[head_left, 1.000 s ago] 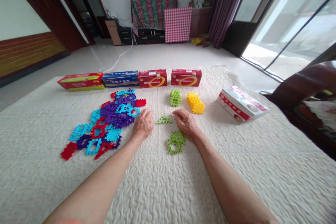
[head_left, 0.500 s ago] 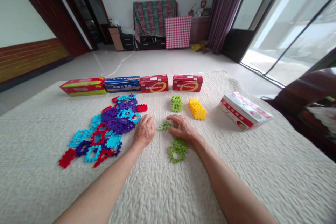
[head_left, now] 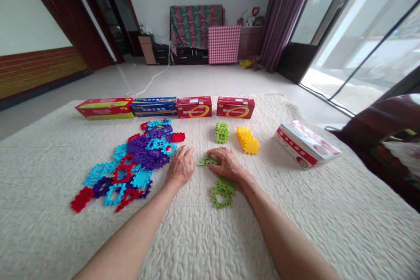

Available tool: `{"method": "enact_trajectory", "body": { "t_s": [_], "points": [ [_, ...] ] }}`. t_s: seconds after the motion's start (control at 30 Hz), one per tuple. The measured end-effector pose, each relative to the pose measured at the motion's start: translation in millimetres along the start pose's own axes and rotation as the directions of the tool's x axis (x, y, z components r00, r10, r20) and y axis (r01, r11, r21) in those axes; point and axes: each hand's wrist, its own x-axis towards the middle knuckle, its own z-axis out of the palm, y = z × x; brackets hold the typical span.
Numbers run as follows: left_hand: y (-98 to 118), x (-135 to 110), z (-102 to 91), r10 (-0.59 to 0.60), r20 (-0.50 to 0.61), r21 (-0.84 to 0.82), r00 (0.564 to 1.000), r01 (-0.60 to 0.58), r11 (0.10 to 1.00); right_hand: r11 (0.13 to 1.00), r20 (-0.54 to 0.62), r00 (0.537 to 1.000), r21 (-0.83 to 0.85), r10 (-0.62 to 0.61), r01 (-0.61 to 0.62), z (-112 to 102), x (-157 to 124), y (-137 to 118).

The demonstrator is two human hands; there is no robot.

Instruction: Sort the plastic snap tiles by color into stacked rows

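Note:
My right hand (head_left: 227, 163) grips the right end of a flat green triangular interlocking building piece (head_left: 204, 161), thumb on the near side and fingers on the far side. Just below that wrist lie several loose green pieces (head_left: 223, 193), partly overlapping. My left hand (head_left: 181, 163) rests on the quilted cover with its fingers curled in, and nothing shows in it. To its left spreads a heap of purple, light blue and red pieces (head_left: 139, 146). Beyond my right hand stand a green stack (head_left: 222, 133) and a leaning yellow row (head_left: 247, 141) of pieces.
Along the far edge of the quilted cover (head_left: 183, 236) stand a red-green box (head_left: 106, 108), a blue box (head_left: 154, 106) and two red boxes (head_left: 194, 107). A white-and-red carton (head_left: 306, 144) sits at the right. Tiled floor (head_left: 197, 79) lies beyond.
The fingers of my right hand have closed in on the green triangular piece. My left hand stays nearly in place. The view has tilted up slightly.

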Motion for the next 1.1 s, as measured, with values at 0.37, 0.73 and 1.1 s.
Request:
{"method": "enact_trajectory", "body": {
  "t_s": [0.37, 0.73, 1.1],
  "points": [
    [0.6, 0.2, -1.0, -0.001, 0.010, 0.010, 1.000, 0.001, 1.000, 0.999, -0.026, 0.998, 0.010, -0.053, 0.053, 8.6, 2.5, 0.8],
    [-0.7, 0.3, 0.3, 0.008, 0.003, -0.007, 1.000, -0.008, 1.000, 0.998, -0.062, 0.997, 0.054, -0.041, 0.044, 8.2, 2.5, 3.3],
    [-0.9, 0.8, -1.0, 0.005, 0.012, -0.019, 1.000, -0.005, 1.000, 0.990, -0.272, 0.953, 0.059, 0.137, -0.126, 9.2, 6.0, 19.0]
  ]
}}
